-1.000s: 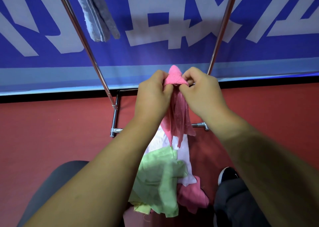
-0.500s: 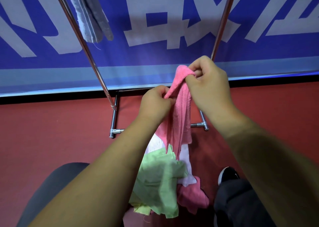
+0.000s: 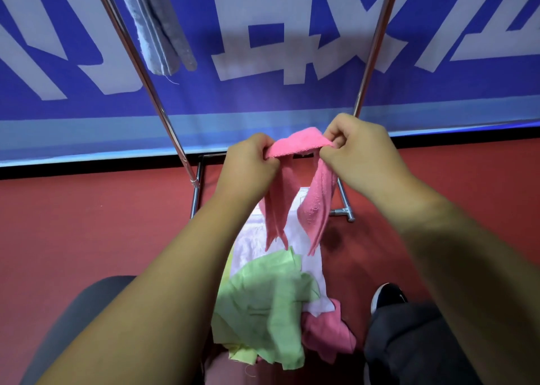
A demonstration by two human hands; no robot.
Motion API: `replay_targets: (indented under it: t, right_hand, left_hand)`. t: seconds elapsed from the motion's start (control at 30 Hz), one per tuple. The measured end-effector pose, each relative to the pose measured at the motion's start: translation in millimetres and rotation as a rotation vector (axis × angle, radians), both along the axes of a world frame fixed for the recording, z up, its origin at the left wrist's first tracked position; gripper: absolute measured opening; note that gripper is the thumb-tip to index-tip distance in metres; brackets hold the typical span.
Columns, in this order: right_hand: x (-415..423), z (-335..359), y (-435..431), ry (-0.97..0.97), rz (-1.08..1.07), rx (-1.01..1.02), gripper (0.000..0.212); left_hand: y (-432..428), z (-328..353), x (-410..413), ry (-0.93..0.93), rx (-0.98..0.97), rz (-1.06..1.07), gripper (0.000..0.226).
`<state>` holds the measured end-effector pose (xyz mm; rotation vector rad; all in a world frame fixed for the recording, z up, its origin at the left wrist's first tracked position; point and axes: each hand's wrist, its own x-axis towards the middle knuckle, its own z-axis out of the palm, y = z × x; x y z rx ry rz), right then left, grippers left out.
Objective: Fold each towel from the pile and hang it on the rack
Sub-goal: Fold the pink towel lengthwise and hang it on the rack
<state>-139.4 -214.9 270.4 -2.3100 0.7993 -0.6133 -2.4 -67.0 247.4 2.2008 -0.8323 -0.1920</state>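
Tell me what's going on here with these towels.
A person holds up a pink towel, the left hand and right hand each pinching its top edge, above a pile of green, white and pink towels on the floor. A grey towel hangs on the rack; the pink one isn't hung yet.

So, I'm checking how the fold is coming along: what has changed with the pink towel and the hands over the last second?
The left hand and right hand drew apart sideways, stretching the top edge of the pink towel between them; it now hangs in two tails, not one bunch. Both keep their grip. The pile on the floor and the grey towel on the rack stayed put.
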Motion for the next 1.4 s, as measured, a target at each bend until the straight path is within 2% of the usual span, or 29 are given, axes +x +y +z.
replay_targets:
  t: [0.13,0.23,0.33,0.43,0.5,0.67,0.73,0.87,1.0,1.13,1.27,1.3,1.4]
  right_hand:
    - [1,-6,0,0.064,-0.045,0.049,0.007]
    - [3,-10,-5,0.086,-0.085,0.156,0.011]
    - [1,-12,-8,0.079,-0.065,0.159,0.009]
    - [0,-14,-5,0.112,0.053,0.082,0.014]
    - [-1,-18,-2,0.205,0.151,0.003,0.016]
    - [-2,-23,10,0.341,0.167,-0.108,0.013]
    - [0,-22,18,0.335,0.137,-0.144,0.013]
    - [3,-11,36,0.199,0.061,-0.145,0.019]
    - [0,13,54,0.079,0.104,-0.179,0.031]
    - [2,64,63,-0.097,0.098,-0.237,0.031]
    - [3,122,74,-0.226,0.072,-0.321,0.028]
    - [4,133,77,-0.213,0.068,-0.332,0.028]
    - [6,156,78,-0.06,0.071,-0.33,0.023]
  left_hand:
    - [5,4,0,0.349,-0.086,-0.082,0.017]
    - [11,5,1,0.416,-0.137,-0.153,0.012]
    - [19,3,6,0.245,-0.038,-0.263,0.017]
    - [23,-5,13,-0.049,0.209,-0.318,0.026]
    - [25,-10,14,-0.201,0.34,-0.292,0.028]
    - [33,-6,13,-0.389,0.348,-0.113,0.017]
    - [36,1,9,-0.422,0.319,-0.076,0.017]
    - [45,15,1,-0.391,0.241,-0.054,0.029]
    - [54,39,-4,-0.35,0.119,0.012,0.037]
    - [62,79,-10,-0.299,-0.089,0.066,0.042]
    - [69,134,-13,-0.339,-0.286,0.138,0.042]
    - [69,146,-14,-0.345,-0.281,0.139,0.04]
    - [70,171,-16,-0.373,-0.105,0.111,0.023]
